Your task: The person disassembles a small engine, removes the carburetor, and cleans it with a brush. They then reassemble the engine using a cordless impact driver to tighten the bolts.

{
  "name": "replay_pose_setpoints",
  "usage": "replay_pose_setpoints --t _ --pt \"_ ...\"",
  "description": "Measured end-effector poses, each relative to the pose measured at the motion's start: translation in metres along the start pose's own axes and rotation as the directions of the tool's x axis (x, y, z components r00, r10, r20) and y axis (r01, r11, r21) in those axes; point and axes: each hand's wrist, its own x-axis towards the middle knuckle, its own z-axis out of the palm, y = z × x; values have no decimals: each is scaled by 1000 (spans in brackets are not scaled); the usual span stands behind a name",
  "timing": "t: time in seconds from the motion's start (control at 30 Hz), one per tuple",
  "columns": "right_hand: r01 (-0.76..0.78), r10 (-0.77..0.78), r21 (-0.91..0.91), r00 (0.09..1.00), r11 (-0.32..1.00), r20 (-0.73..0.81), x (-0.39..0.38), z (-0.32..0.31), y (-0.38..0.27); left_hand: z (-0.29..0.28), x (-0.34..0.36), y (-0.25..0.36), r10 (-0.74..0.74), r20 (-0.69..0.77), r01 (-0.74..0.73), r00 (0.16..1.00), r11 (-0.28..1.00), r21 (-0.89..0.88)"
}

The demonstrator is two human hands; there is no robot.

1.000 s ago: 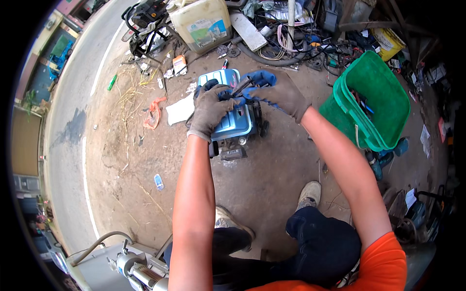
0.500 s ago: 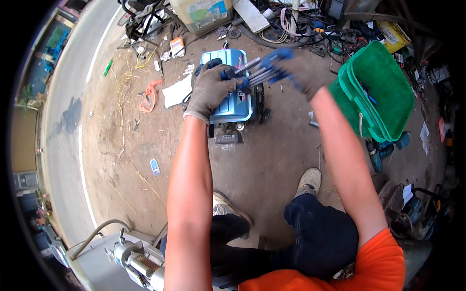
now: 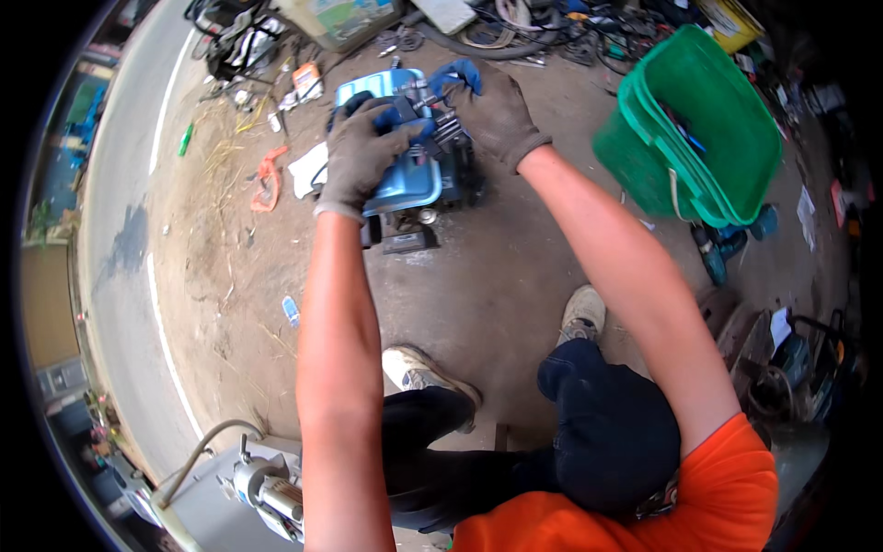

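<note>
My left hand [image 3: 361, 152], in a grey-brown glove with blue fingertips, is closed round a dark holder with several metal rods [image 3: 448, 127], which looks like a tool set. My right hand [image 3: 495, 115], gloved the same way, is closed at the far end of these rods, its fingers bent round one piece there. Both hands are above a small machine with a light blue metal top [image 3: 416, 187], which looks like a portable generator standing on the ground. My hands and the rods hide much of its top.
A green bucket [image 3: 635, 166] lies tilted at the right, with small things inside. Beside it are teal power tools [image 3: 716, 253]. Cables, scrap and a large plastic jerrycan [image 3: 336, 23] line the far side. An orange plastic bag [image 3: 267, 179] lies left; a road [image 3: 124, 304] runs beyond.
My right hand has moved left and in to the rods, after being blurred and farther right. The view has shifted, so the blue machine and bucket appear higher; the left hand keeps its hold.
</note>
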Motion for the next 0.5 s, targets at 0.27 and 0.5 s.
replay_pose_setpoints --t 0.27,0.5 --pt "-436 496 294 850 851 -175 -221 -144 102 -3 -7 -11 132 -236 -45 963 939 341" --pt "-758 662 -87 615 647 -429 -395 -298 233 4 -3 -11 -50 17 50 999 999 -3"
